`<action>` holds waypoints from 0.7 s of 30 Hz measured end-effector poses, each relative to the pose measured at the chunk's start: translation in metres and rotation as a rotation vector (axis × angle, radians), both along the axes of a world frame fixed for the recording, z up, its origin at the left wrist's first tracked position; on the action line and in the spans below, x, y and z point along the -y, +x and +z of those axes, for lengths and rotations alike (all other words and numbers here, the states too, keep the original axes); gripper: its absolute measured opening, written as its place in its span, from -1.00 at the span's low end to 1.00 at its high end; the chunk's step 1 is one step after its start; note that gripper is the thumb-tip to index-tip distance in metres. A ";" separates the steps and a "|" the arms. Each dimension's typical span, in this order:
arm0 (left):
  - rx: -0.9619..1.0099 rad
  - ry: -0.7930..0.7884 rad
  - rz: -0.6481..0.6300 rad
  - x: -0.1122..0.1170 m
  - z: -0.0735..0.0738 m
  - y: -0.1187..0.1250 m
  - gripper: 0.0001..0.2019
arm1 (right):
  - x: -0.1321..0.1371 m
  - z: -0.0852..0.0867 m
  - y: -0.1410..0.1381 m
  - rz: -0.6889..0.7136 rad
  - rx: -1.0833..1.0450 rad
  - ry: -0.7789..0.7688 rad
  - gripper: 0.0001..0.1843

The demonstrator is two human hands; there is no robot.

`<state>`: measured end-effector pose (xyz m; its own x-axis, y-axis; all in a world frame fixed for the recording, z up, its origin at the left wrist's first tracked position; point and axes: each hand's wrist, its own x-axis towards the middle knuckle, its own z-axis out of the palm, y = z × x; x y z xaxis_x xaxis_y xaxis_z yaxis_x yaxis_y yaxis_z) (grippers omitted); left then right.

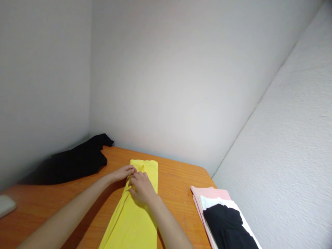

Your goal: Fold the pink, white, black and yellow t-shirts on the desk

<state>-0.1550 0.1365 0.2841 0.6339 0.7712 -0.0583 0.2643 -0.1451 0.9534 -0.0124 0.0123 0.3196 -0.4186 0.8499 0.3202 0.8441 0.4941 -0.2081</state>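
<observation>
A yellow garment [135, 221] lies on the wooden table in a long folded strip, its far end near the table's back edge. Layers of cloth show along its left side, with small wrinkles by my fingers. My left hand [125, 172] is at that left edge near the far end, fingers bent and closed on the cloth. Just to its right, my right hand [142, 186] rests over the garment with curled fingers pinching the fabric. The two hands nearly touch, and some fingertips are hidden.
A black garment [75, 162] lies spread at the back left against the wall. On the right stand folded clothes: a pink one [210, 192], a white one [249, 226] and a black one [225, 218]. A white object [6, 205] sits at the left edge of the wooden table [178, 183].
</observation>
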 end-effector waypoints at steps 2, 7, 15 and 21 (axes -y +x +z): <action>0.010 0.045 -0.064 0.007 0.000 -0.010 -0.64 | 0.003 -0.005 0.003 -0.026 -0.045 -0.033 -0.84; -0.032 0.137 -0.187 0.027 -0.004 -0.025 -0.29 | 0.000 -0.014 0.005 -0.074 -0.139 -0.098 -0.81; -0.459 0.613 -0.339 0.039 -0.001 -0.031 -0.06 | -0.001 -0.014 0.012 -0.031 -0.080 -0.062 -0.89; -0.558 0.650 -0.415 0.044 0.009 -0.039 -0.11 | 0.011 -0.027 0.020 0.010 -0.038 -0.045 -0.85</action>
